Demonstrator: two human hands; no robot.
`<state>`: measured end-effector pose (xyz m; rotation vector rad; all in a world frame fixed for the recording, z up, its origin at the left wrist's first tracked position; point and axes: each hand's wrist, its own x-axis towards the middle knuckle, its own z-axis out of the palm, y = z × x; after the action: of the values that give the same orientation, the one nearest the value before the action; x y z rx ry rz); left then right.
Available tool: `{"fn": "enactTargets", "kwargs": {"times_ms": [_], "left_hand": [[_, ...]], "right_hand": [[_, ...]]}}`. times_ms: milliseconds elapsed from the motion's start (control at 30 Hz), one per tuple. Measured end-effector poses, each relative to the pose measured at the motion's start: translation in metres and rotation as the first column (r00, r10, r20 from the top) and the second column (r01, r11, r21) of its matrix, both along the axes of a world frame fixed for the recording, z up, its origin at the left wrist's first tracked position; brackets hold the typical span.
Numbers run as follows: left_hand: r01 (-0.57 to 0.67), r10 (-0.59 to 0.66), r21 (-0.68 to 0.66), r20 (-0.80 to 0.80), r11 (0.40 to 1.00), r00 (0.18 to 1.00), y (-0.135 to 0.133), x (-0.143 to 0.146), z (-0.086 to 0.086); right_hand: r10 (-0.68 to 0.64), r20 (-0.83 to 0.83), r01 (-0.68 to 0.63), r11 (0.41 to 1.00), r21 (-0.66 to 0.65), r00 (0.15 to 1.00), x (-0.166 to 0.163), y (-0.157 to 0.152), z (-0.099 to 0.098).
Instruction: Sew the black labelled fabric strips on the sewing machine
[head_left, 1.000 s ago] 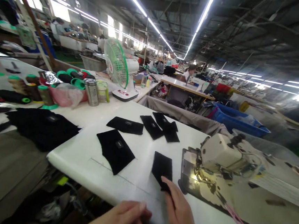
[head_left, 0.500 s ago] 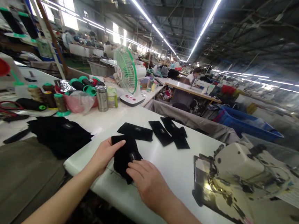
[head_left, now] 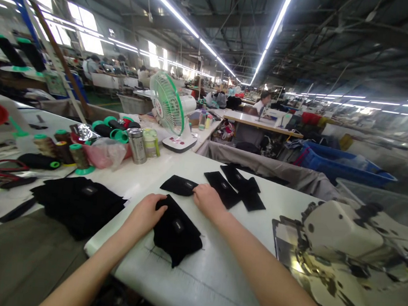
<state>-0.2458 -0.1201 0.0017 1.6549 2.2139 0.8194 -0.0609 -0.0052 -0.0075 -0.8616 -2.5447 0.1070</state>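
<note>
The right hand (head_left: 209, 201) has left the near black cloth piece (head_left: 179, 232) and moved farther away, to the next black cloth piece (head_left: 179, 185). The left hand (head_left: 144, 217) has stayed put. All of this is on a big white table (head_left: 214, 277). A cream sewing machine (head_left: 343, 232) sits at the right, and a pile of black cloth (head_left: 78, 201) lies at the left. A green fan (head_left: 170, 107) stands at the far side, with thread spools (head_left: 72, 151) to its left. The left hand lies on the near piece's left edge with bent fingers; I cannot tell if it pinches the cloth. The right hand touches the right end of the farther piece, but its fingers are hidden, so its grip cannot be told. More black pieces (head_left: 236, 187) lie just right of it.
</note>
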Motion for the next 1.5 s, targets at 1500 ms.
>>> {"fn": "enactTargets", "kwargs": {"times_ms": [1500], "left_hand": [[0.046,-0.028,0.114,-0.151,0.992,0.988,0.031,-0.027,0.017]], "right_hand": [[-0.265,-0.019,0.265,0.964,0.019,0.964,0.07,-0.021,0.007]]}}
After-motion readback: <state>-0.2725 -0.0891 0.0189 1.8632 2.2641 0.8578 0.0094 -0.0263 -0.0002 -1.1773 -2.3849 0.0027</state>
